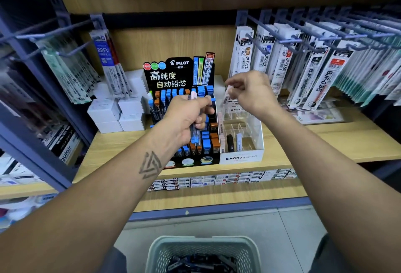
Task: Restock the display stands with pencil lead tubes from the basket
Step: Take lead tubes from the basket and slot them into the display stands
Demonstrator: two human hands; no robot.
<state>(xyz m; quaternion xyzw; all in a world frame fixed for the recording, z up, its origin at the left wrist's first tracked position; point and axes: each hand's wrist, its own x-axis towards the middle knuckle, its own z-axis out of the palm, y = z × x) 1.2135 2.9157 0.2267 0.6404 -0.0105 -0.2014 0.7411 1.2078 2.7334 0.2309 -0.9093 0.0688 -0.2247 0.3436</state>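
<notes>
Setting: a wooden shelf (325,140) in a stationery shop is seen from above, with hooks of hanging refill packs (314,66) to either side.
Stands: a black Pilot stand (171,73) is set on the shelf, touching a clear Mono stand (243,155) on its right.
Left hand: the left hand (186,118) is curled round a bunch of tubes (194,134), held in front of the Pilot stand.
Bunch axis: the long axis is near upright; a pale cap is seen above the fingers, blue ends below them.
Right hand: the right hand (249,90) pinches a single pink tube (226,97) between thumb and fingertips.
Pink tube axis: it is tilted, the top end at the fingertips, the barcoded lower end pointed down and left, above the rear slots of the Mono stand.
Around: blue and orange tubes are packed in the Pilot stand beneath the left fingers; few tubes stand in the Mono slots below the right fingers; white boxes (117,112) are stacked to the left of the Pilot stand.
Basket: a pale basket (204,249) is placed on the floor well below both hands, dark tubes inside.
Hidden: the middle rows of the Pilot stand are covered by the left hand; the count of tubes in the bunch cannot be told; the basket is cut off by the frame edge, its contents blurred.
</notes>
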